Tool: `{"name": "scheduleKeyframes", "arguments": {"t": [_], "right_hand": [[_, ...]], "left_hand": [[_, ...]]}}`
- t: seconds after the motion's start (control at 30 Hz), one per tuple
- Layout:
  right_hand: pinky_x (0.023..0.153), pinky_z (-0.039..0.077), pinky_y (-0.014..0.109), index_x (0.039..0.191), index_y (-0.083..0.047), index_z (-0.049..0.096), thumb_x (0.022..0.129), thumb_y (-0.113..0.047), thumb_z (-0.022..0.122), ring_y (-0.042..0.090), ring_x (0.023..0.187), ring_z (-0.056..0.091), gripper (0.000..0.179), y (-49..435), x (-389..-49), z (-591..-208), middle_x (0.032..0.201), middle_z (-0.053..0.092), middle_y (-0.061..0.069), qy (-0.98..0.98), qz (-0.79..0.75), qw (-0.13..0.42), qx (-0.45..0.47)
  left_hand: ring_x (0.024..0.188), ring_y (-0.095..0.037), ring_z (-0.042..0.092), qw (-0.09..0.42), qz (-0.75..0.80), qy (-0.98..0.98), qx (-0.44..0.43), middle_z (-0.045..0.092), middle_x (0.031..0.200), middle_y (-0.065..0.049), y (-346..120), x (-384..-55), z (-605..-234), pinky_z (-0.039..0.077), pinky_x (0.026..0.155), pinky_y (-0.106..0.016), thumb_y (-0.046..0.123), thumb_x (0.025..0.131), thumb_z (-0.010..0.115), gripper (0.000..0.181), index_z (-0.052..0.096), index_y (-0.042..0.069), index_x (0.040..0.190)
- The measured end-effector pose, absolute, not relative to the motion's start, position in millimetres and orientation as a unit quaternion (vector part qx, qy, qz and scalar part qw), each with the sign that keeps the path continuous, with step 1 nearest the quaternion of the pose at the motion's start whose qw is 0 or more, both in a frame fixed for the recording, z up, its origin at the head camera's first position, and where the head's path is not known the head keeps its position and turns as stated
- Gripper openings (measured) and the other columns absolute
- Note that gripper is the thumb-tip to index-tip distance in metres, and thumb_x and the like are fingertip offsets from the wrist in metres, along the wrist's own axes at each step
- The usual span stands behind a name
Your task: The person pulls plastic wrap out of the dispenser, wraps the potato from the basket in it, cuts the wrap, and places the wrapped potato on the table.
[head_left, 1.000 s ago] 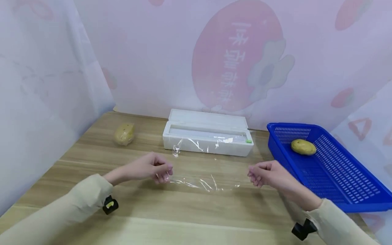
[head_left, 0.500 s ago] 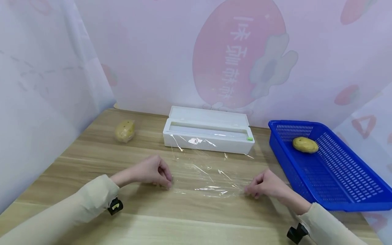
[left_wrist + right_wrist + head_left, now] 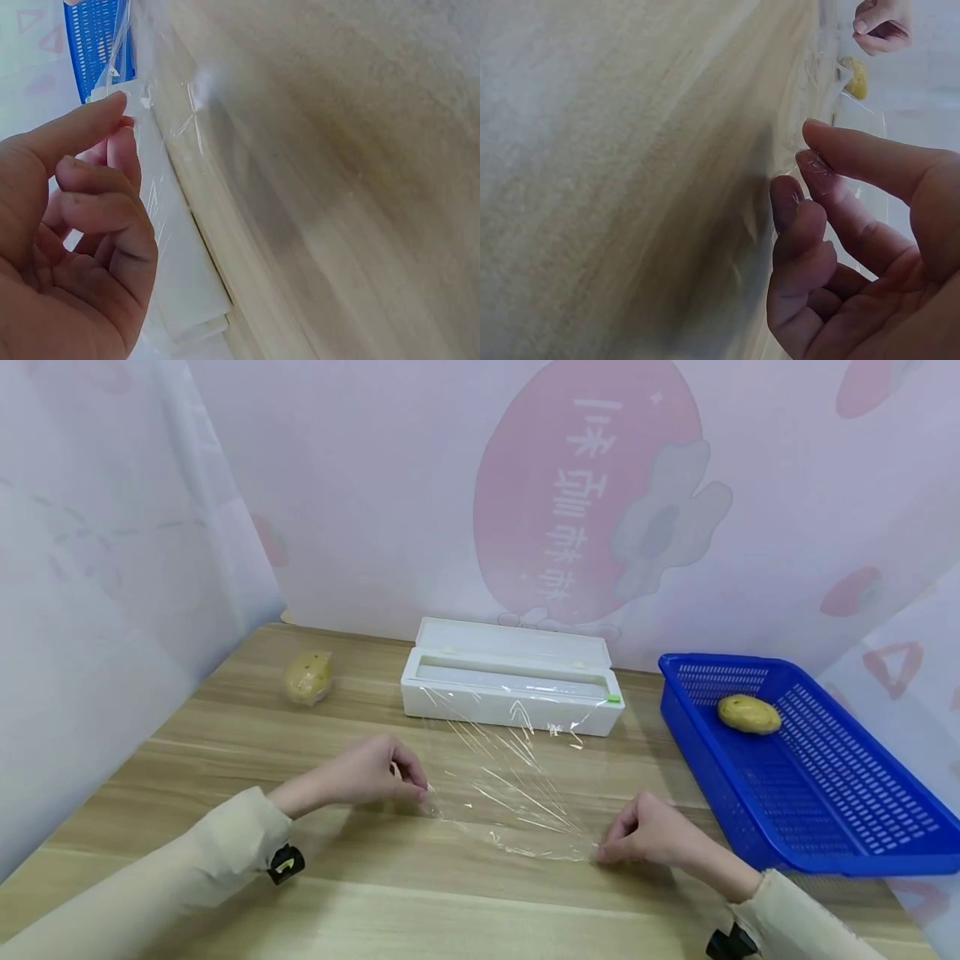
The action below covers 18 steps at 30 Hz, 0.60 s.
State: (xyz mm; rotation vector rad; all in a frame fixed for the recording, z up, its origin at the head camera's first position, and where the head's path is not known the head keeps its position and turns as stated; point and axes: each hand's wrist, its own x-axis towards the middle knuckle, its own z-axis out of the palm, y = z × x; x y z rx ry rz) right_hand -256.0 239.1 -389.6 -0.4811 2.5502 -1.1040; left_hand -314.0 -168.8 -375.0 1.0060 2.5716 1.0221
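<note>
A sheet of clear plastic wrap (image 3: 510, 793) stretches from the white wrap box (image 3: 510, 710) toward the front of the table. My left hand (image 3: 378, 772) pinches its near left corner between thumb and index finger. At the near right corner, my right hand (image 3: 656, 835) pinches the sheet the same way, low over the table. The box lid stands open at the back, with the roll (image 3: 510, 679) lying inside. In the right wrist view, film clings at the fingertips (image 3: 817, 169).
On the left of the wooden table (image 3: 375, 902) sits a potato wrapped in film (image 3: 307, 677). A blue plastic basket (image 3: 750, 814) stands at the right, holding a bare potato (image 3: 748, 714). A printed curtain (image 3: 360, 502) hangs behind.
Both hands have come down closer to the table, the right one also nearer the front edge. The wrap is now pulled into diagonal creases between box and hands.
</note>
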Motion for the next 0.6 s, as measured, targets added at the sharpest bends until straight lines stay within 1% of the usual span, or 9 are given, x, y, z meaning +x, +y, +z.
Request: {"name": "scheduleKeyframes", "arguments": {"t": [0.07, 0.13, 0.23, 0.3, 0.37, 0.5, 0.53, 0.6], "right_hand": [[0.044, 0.034, 0.020, 0.064, -0.008, 0.071, 0.075, -0.018, 0.085, 0.006, 0.051, 0.047, 0.020, 240, -256, -390, 0.061, 0.062, -0.006, 0.892, -0.385, 0.160, -0.173], [0.044, 0.035, 0.020, 0.064, -0.007, 0.071, 0.076, -0.018, 0.085, 0.006, 0.052, 0.048, 0.021, 240, -255, -391, 0.062, 0.063, -0.005, 0.892, -0.386, 0.159, -0.174], [0.044, 0.035, 0.020, 0.064, -0.007, 0.070, 0.077, -0.018, 0.084, 0.006, 0.051, 0.048, 0.022, 241, -256, -392, 0.063, 0.063, -0.004, 0.891, -0.388, 0.159, -0.174], [0.043, 0.034, 0.020, 0.064, -0.007, 0.070, 0.079, -0.020, 0.082, 0.006, 0.050, 0.047, 0.023, 242, -256, -392, 0.062, 0.062, -0.003, 0.893, -0.385, 0.155, -0.172], [0.042, 0.031, 0.019, 0.063, -0.005, 0.069, 0.083, -0.019, 0.078, 0.007, 0.048, 0.047, 0.026, 242, -256, -393, 0.059, 0.060, -0.001, 0.893, -0.388, 0.153, -0.168], [0.040, 0.031, 0.018, 0.063, -0.003, 0.068, 0.090, -0.020, 0.071, 0.010, 0.047, 0.049, 0.032, 243, -256, -394, 0.055, 0.058, 0.002, 0.893, -0.397, 0.154, -0.147], [0.040, 0.031, 0.018, 0.063, -0.002, 0.068, 0.091, -0.020, 0.070, 0.011, 0.047, 0.049, 0.033, 243, -256, -393, 0.055, 0.059, 0.002, 0.892, -0.401, 0.156, -0.141], [0.040, 0.033, 0.018, 0.064, -0.003, 0.070, 0.089, -0.021, 0.072, 0.011, 0.048, 0.050, 0.032, 243, -256, -392, 0.055, 0.060, 0.003, 0.891, -0.404, 0.160, -0.133]], "left_hand": [[0.069, -0.007, 0.059, 0.096, 0.342, 0.865, 0.355, 0.067, 0.074, 0.012, -166, -314, -376, 0.049, 0.062, -0.026, 0.014, 0.083, 0.079, 0.004, 0.076, 0.015, 0.080], [0.064, -0.007, 0.059, 0.112, 0.342, 0.861, 0.360, 0.067, 0.073, 0.009, -164, -314, -378, 0.048, 0.057, -0.025, 0.013, 0.087, 0.076, 0.005, 0.075, 0.013, 0.082], [0.053, -0.007, 0.055, 0.143, 0.344, 0.856, 0.359, 0.068, 0.068, 0.005, -161, -313, -381, 0.045, 0.048, -0.023, 0.011, 0.092, 0.070, 0.011, 0.073, 0.010, 0.082], [0.047, -0.007, 0.052, 0.162, 0.347, 0.854, 0.352, 0.067, 0.065, 0.003, -160, -312, -383, 0.041, 0.042, -0.021, 0.009, 0.094, 0.067, 0.013, 0.072, 0.009, 0.083], [0.047, -0.011, 0.055, 0.169, 0.350, 0.851, 0.353, 0.067, 0.063, 0.003, -158, -311, -385, 0.041, 0.042, -0.021, 0.007, 0.093, 0.067, 0.012, 0.072, 0.008, 0.082], [0.054, -0.012, 0.059, 0.141, 0.355, 0.853, 0.356, 0.067, 0.066, 0.004, -155, -311, -388, 0.045, 0.047, -0.022, 0.010, 0.089, 0.073, 0.009, 0.074, 0.010, 0.080], [0.056, -0.013, 0.060, 0.131, 0.358, 0.854, 0.354, 0.067, 0.068, 0.004, -155, -311, -389, 0.045, 0.047, -0.023, 0.011, 0.088, 0.075, 0.008, 0.075, 0.011, 0.079], [0.057, -0.012, 0.060, 0.113, 0.368, 0.856, 0.346, 0.068, 0.071, 0.004, -154, -311, -391, 0.046, 0.049, -0.024, 0.011, 0.085, 0.077, 0.006, 0.076, 0.012, 0.079]]}}
